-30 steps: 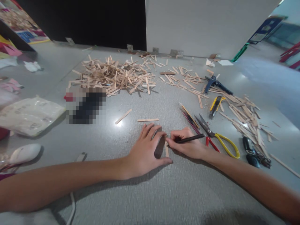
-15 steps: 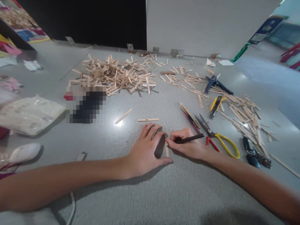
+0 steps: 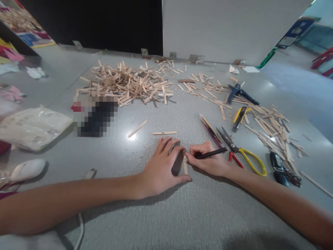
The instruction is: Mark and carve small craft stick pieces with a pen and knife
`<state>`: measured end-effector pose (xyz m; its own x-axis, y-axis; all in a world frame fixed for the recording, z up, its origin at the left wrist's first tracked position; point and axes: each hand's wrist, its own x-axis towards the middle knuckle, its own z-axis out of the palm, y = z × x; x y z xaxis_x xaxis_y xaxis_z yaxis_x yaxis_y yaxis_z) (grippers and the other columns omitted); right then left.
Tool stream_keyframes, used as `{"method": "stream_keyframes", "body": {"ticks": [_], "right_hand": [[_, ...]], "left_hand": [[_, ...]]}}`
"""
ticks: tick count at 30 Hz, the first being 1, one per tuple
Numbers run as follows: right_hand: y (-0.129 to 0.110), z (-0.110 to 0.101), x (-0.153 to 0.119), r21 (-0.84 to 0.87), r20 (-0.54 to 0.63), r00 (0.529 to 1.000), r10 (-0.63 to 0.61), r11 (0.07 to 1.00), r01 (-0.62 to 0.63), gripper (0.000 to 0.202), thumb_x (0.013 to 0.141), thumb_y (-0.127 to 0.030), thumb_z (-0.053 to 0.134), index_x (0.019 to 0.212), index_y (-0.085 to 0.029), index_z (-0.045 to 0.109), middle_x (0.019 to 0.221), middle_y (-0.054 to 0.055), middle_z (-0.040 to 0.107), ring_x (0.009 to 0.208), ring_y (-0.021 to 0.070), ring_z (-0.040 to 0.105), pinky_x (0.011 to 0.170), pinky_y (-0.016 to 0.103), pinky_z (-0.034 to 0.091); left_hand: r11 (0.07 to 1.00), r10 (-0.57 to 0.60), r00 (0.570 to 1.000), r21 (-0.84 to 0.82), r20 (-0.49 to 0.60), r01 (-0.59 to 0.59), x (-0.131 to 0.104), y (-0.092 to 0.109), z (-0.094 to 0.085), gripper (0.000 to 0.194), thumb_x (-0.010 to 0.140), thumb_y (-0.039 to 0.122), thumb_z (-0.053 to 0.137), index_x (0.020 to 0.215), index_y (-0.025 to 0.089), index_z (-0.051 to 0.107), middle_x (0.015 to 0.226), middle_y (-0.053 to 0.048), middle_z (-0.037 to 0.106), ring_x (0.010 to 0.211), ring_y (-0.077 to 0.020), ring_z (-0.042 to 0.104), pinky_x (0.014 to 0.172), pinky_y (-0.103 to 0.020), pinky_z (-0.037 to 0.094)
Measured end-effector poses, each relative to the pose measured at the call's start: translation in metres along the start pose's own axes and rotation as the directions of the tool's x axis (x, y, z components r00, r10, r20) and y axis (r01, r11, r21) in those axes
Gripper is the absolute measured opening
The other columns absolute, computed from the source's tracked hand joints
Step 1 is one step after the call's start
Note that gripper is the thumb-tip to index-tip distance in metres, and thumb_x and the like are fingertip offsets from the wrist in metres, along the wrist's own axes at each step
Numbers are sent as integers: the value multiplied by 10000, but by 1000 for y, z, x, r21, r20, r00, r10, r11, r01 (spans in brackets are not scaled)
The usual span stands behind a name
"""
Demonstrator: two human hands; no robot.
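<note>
My left hand (image 3: 162,168) spans a short wooden stick (image 3: 185,168), its index finger at the far end and its thumb at the near end. The stick lies upright in the view on the grey table (image 3: 145,222). A dark pen (image 3: 212,153) is held in my right hand (image 3: 205,159), its tip end at the stick. Dark marks show on the stick. Beyond my left hand lies another stick (image 3: 164,133) with a dark mark at its middle, and farther left a plain stick (image 3: 137,128) lies at a slant.
A large pile of sticks (image 3: 130,83) lies at the back. To the right are pencils (image 3: 212,130), scissors (image 3: 238,150), a yellow cutter (image 3: 241,118), blue pliers (image 3: 240,93) and more sticks (image 3: 275,125). A plastic bag (image 3: 33,126) and white mouse (image 3: 28,169) lie left.
My right hand and the pen have shifted very slightly to the right, and more of the marks on the stick show. My left hand stays in place.
</note>
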<state>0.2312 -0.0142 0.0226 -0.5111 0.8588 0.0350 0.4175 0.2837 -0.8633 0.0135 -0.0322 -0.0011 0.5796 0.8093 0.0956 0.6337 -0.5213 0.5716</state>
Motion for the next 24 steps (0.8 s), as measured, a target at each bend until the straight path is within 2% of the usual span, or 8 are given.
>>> {"method": "stream_keyframes", "body": {"ticks": [8, 11, 14, 18, 19, 21, 23, 24], "right_hand": [[0, 1, -2, 26, -6, 1000, 12, 1000, -12, 448, 967, -341, 616, 582, -233, 415, 485, -68, 426, 471, 81, 369, 479, 242, 296], [-1, 1, -2, 143, -26, 995, 100, 985, -96, 466, 968, -422, 666, 587, -233, 475, 469, -61, 476, 414, 79, 407, 419, 225, 301], [-2, 0, -2, 313, -115, 967, 226, 932, -181, 476, 941, -527, 710, 613, -233, 530, 474, -45, 545, 350, 80, 427, 348, 211, 307], [-5, -1, 0, 380, -229, 933, 276, 908, -176, 516, 873, -586, 781, 589, -228, 541, 457, -39, 552, 334, 75, 427, 329, 199, 340], [-5, -1, 0, 387, -239, 929, 283, 905, -176, 520, 860, -589, 794, 586, -226, 540, 460, -35, 562, 333, 74, 431, 327, 198, 345], [-5, -1, 1, 399, -257, 920, 296, 900, -178, 525, 845, -593, 806, 586, -225, 537, 473, -25, 584, 332, 71, 435, 322, 194, 342], [-5, -1, 1, 403, -290, 908, 303, 899, -172, 523, 849, -597, 799, 593, -224, 536, 483, -21, 595, 333, 66, 432, 323, 191, 338], [-5, -1, 1, 401, -308, 901, 306, 900, -169, 520, 854, -601, 792, 599, -224, 540, 482, -23, 593, 332, 64, 426, 324, 189, 336]], "left_hand": [[1000, 23, 999, -2, -27, -23, -1, -3, 3, 842, 764, 722, 893, 1391, 241, 603, 1568, -155, 552, 1568, -469, 383, 1318, -729, 268], [1000, 28, 999, -12, -23, -29, -2, -4, 3, 879, 760, 751, 882, 1412, 240, 588, 1563, -159, 557, 1565, -469, 390, 1318, -729, 269], [999, 38, 999, -38, -27, -39, -2, -5, 2, 1005, 727, 824, 854, 1459, 210, 542, 1561, -193, 556, 1557, -479, 402, 1316, -735, 265], [993, 52, 997, -104, -62, -58, -2, -5, 0, 1053, 715, 858, 833, 1485, 222, 499, 1529, -200, 580, 1529, -474, 436, 1299, -743, 278], [990, 56, 995, -125, -79, -65, -2, -4, -1, 1019, 732, 845, 833, 1473, 230, 502, 1510, -196, 593, 1511, -471, 453, 1286, -739, 303], [982, 51, 991, -177, -121, -72, -3, -3, -3, 791, 901, 749, 754, 1445, 233, 502, 1455, -184, 622, 1444, -429, 521, 1241, -692, 397], [974, 18, 982, -220, -188, -60, -5, -1, -5, 439, 1104, 529, 551, 1421, 231, 490, 1398, -164, 640, 1356, -352, 593, 1178, -597, 494], [972, -5, 974, -231, -227, -49, -5, -1, -5, 319, 1148, 405, 455, 1416, 234, 479, 1383, -152, 641, 1327, -316, 613, 1155, -551, 521]]}}
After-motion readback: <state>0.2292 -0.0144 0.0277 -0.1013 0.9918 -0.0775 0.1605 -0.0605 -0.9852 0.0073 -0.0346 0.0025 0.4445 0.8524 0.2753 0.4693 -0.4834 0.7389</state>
